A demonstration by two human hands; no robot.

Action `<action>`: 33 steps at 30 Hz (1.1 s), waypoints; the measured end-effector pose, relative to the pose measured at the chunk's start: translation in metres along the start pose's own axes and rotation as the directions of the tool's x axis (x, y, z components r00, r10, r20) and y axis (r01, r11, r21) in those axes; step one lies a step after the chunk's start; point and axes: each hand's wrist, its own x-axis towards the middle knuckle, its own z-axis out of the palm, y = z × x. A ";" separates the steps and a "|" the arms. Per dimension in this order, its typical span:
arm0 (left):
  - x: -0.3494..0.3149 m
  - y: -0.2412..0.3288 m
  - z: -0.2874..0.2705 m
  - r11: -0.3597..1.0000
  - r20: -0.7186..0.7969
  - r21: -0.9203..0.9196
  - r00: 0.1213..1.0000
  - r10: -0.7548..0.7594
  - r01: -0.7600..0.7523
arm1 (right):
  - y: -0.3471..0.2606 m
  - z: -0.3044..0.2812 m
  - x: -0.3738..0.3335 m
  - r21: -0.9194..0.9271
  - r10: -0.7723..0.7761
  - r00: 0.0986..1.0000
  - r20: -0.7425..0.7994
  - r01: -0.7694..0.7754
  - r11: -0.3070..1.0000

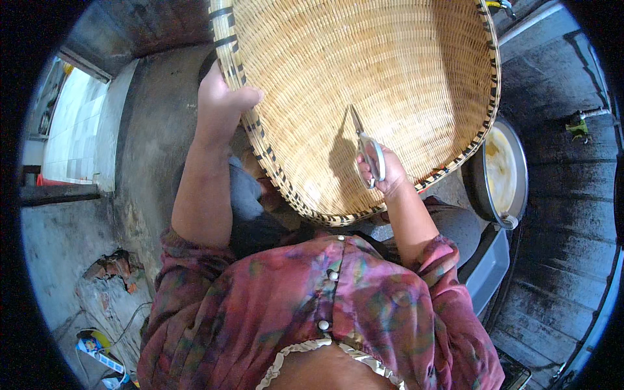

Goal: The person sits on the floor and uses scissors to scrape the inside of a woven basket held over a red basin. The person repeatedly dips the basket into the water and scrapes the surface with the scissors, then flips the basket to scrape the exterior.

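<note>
Head view:

Basket, one, woven of pale cane, rim bound with dark strips at intervals; tilted up before the person, hollow side facing them, lower edge near the lap

Left hand, bare; grasping the basket's rim at its left side, thumb laid over the inner edge, other fingers mostly hidden behind

Scissors, one pair, light grey handles, narrow blades pointing away from the person; in front of the basket's inner face, shadow falling on the weave to the left; whether the tips touch the weave, cannot tell

Right hand, bare; clasped round the scissors' handles

Shirt, patterned, reddish purple, white buttons, worn by the person

Basin, round, metal, right of the basket, with pale and yellowish contents

Tub, grey, nearer the person than the basin

Power strip, white and blue, lower left
</note>
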 end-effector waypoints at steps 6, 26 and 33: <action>-0.001 0.001 0.001 1.000 -0.009 -0.003 1.000 -0.001 0.001 | 0.008 -0.026 -0.008 -0.028 0.048 0.984 -0.171 -0.053 0.998; -0.003 0.015 0.011 0.997 -0.075 0.048 0.996 -0.055 0.058 | -0.053 0.003 0.021 -0.088 -0.175 0.978 -0.118 0.165 0.982; -0.005 0.012 0.008 0.995 -0.095 0.090 0.995 -0.040 0.049 | -0.043 -0.022 0.013 -0.013 -0.097 0.987 -0.124 0.097 0.995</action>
